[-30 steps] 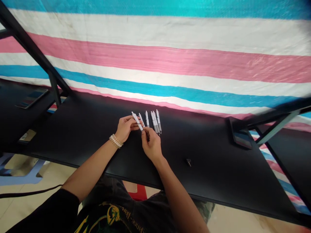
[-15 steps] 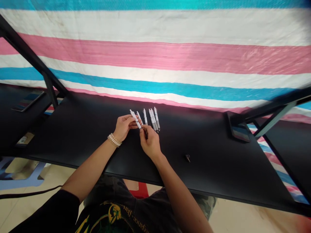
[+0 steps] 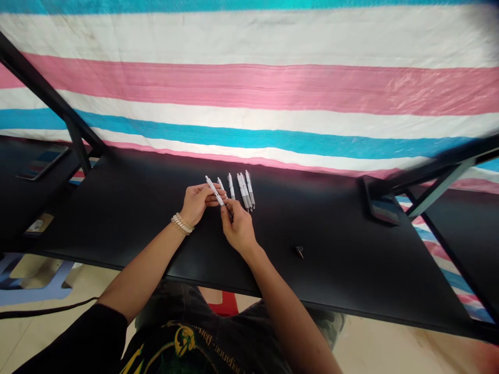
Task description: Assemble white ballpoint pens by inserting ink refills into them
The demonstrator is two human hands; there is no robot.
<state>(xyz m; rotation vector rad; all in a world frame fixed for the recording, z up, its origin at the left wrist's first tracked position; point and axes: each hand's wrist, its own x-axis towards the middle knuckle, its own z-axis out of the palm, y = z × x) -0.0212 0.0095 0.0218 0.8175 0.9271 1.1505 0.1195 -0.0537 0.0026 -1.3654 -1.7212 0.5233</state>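
Between my two hands is a white pen (image 3: 213, 189), tilted with its top end pointing away to the left. My left hand (image 3: 196, 203) pinches its barrel between thumb and fingers; a beaded bracelet (image 3: 182, 224) circles that wrist. At the pen's lower end, my right hand (image 3: 238, 224) is closed on it, and its fingers cover the tip. Just beyond my hands, several white pens with grey grips (image 3: 244, 191) lie side by side on the black table. One more white pen (image 3: 231, 185) lies closer to my fingers, partly hidden.
A small dark object (image 3: 299, 252) lies on the black table (image 3: 335, 280) to the right. A dark phone-like slab (image 3: 384, 208) rests by the right metal frame (image 3: 432, 189). Striped sheeting (image 3: 249, 88) hangs behind. At lower left stands a blue stool (image 3: 47, 283).
The view has shifted slightly. Both hands keep hold of the pen, and its visible marking has turned a little. The pens on the table lie as before.
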